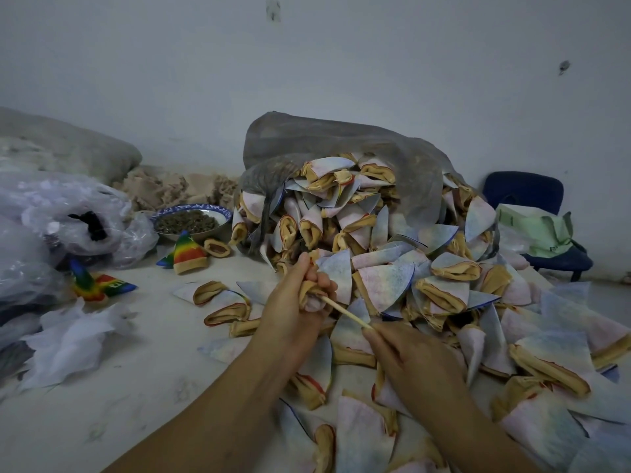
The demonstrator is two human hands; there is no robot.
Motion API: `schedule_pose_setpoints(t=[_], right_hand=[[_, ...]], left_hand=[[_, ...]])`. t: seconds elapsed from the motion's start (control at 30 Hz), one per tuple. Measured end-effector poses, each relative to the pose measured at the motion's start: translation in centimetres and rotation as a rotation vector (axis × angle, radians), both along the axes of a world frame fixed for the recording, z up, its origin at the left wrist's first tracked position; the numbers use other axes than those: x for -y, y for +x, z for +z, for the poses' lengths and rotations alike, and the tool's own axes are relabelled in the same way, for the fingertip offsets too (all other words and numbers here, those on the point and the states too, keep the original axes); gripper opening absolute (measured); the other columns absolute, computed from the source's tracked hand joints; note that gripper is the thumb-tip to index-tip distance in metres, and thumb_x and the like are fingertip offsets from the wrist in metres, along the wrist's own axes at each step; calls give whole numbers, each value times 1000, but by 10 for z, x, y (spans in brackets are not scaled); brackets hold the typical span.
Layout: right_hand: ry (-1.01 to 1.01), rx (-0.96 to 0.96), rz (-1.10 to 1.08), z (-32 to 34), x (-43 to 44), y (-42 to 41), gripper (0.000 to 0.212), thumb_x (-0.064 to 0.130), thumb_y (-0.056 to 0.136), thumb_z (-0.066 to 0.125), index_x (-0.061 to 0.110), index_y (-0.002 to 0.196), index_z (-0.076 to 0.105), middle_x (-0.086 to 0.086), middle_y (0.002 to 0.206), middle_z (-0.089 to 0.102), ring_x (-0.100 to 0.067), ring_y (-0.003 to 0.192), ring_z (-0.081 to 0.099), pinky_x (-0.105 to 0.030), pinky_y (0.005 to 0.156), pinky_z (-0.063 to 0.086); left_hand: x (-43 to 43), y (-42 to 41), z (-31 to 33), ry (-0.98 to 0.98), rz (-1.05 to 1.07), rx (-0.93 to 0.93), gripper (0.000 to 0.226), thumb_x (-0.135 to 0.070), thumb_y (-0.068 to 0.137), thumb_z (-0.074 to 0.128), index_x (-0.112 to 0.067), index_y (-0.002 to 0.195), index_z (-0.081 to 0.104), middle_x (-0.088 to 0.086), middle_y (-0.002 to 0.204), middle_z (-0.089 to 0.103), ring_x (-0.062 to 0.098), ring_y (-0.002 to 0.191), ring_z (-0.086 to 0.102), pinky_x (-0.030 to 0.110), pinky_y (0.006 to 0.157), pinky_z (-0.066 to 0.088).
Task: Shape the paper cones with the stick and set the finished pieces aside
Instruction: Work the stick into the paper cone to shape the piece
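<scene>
A cone (311,297), being clenched in the left grip (293,302), is being shaped with the stick (345,310) pinched by the right grip (409,363); deeper pushing seems needed next.

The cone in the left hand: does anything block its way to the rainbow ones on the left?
Nothing visible does. The left hand holds the cone with the stick in its opening; only a few flat cones lie on the floor between it and the rainbow ones, likely easy to lift over.
</scene>
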State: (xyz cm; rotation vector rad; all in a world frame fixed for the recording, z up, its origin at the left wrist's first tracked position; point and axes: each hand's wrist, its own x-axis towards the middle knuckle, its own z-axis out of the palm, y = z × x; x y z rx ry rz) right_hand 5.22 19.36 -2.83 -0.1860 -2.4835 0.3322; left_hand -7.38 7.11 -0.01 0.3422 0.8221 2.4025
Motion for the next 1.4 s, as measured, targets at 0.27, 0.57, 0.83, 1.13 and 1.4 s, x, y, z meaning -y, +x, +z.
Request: schedule_pose_setpoints(t=[0.27, 0.57, 0.83, 1.13, 1.4], right_hand=[[-157, 47, 12, -2, -1, 1, 49, 54, 89, 25, 25, 82, 64, 4, 68, 61, -11, 63, 55, -32, 56, 43], [-175, 175, 34, -6, 4, -2, 50, 55, 91, 18, 30, 98, 60, 5, 80, 65, -11, 71, 57, -33, 63, 45], [-127, 189, -5, -10, 4, -2, 44, 53, 95, 21, 30, 97, 58, 5, 82, 65, -10, 74, 58, -32, 65, 45], [-36, 134, -40, -10, -1, 1, 43, 51, 93, 22, 29, 90, 59, 7, 69, 58, -12, 66, 55, -29, 57, 39], [-69, 120, 12, -7, 3, -1, 51, 57, 87, 12, 27, 86, 54, 6, 62, 51, -13, 61, 51, -31, 56, 38]], left_hand=[[-23, -4, 4, 16, -76, 104, 51, -20, 90, 57, -21, 43, 38, -5, 43, 32, 10, 44, 39, 23, 51, 44], [-19, -1, -10, 75, -145, 64, 46, -20, 82, 56, -19, 39, 39, -4, 40, 33, 10, 42, 41, 24, 51, 46], [-23, 1, -15, -60, -31, 32, 42, -21, 76, 62, -20, 42, 37, -3, 38, 26, 12, 42, 31, 26, 50, 37], [-14, 1, -16, 39, -207, 42, 25, -27, 84, 64, -6, 84, 77, 1, 52, 50, 17, 72, 70, 28, 68, 59], [-10, 3, -9, 152, -308, 43, 19, -15, 89, 59, -8, 84, 76, -2, 44, 41, 14, 73, 68, 28, 71, 57]])
